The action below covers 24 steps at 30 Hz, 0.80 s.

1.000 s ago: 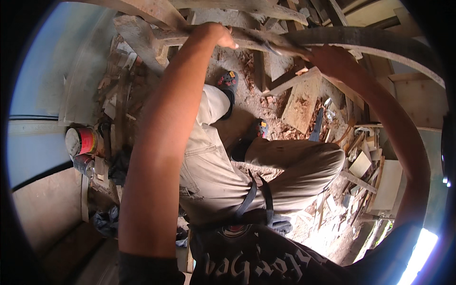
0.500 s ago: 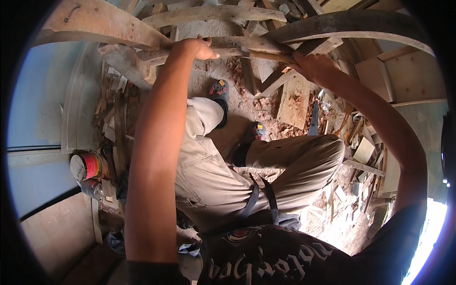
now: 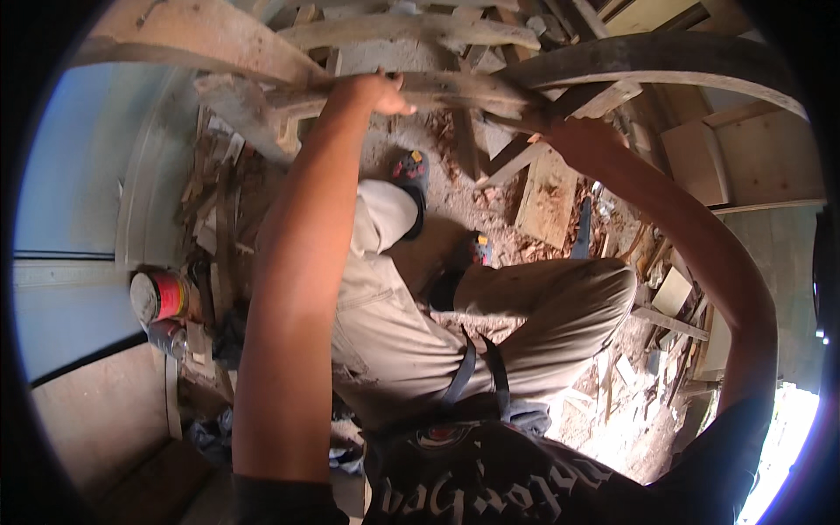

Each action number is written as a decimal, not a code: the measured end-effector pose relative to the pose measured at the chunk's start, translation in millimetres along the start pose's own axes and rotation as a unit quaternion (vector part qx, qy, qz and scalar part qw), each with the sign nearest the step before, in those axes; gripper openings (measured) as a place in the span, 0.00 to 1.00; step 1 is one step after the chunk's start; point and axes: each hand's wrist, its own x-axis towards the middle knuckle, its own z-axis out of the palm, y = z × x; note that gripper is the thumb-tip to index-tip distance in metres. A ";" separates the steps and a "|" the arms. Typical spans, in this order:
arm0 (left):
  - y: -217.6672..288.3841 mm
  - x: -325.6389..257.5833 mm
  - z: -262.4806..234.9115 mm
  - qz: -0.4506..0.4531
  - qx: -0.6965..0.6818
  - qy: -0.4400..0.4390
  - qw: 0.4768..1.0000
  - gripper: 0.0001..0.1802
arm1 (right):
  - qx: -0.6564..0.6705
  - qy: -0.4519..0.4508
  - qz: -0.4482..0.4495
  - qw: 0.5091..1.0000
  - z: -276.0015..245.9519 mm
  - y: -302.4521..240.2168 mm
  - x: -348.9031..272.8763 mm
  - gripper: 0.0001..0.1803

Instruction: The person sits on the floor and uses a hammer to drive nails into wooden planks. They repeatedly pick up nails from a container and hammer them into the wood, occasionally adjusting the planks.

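The person is standing over a floor (image 3: pixel 455 188) littered with wood offcuts and sawdust, and is holding a long, rough wooden piece (image 3: pixel 455 87) at raised-arm level in front of the head camera. The left hand (image 3: pixel 372 92) is wrapping over the top edge of the wooden piece, fingers curled closed around it. The right hand (image 3: pixel 569 131) is gripping the same piece farther along, where it is meeting a dark curved wooden rim (image 3: pixel 665 57); the right fingers are mostly hidden behind the wood, so their exact closure cannot be told, though the hand is pressing against the piece. Other weathered boards (image 3: pixel 402 31) are crossing just above and behind the held piece. A flat plank (image 3: pixel 547 197) is lying on the floor below the right forearm, and a red-banded tin can (image 3: pixel 157 296) is sitting at the left, near a pale wall. The person's shoes (image 3: pixel 411 171) are resting among the chips. For good handling at this stage, both hands should be kept well apart along the piece so that it is not twisting, the grip should be staying clear of splintered edges, and the feet should be placed on firm floor rather than on loose scraps, which could be shifting under load.
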 end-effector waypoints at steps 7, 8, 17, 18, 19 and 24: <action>12.0 4.1 14.2 0.013 -0.012 -0.006 1.000 0.51 | 0.037 -0.030 0.045 0.998 18.0 16.4 -18.1 0.20; 12.4 5.1 11.6 0.020 -0.016 -0.002 1.000 0.50 | 0.021 -0.032 0.025 0.999 18.1 30.3 -5.4 0.20; 19.5 -3.1 11.2 0.029 -0.018 0.002 0.999 0.48 | 0.030 -0.020 0.022 0.999 36.2 34.2 -6.7 0.20; 18.9 -6.7 14.9 0.027 -0.007 0.004 1.000 0.48 | 0.002 -0.076 0.016 0.997 48.7 36.6 0.7 0.19; 14.0 -8.5 11.9 0.019 -0.002 0.014 1.000 0.49 | -0.011 -0.040 0.000 0.999 36.8 34.4 6.0 0.19; -2.4 -9.1 10.3 0.008 -0.032 -0.001 0.999 0.46 | 0.095 0.050 0.028 0.994 -29.3 -10.3 -10.0 0.18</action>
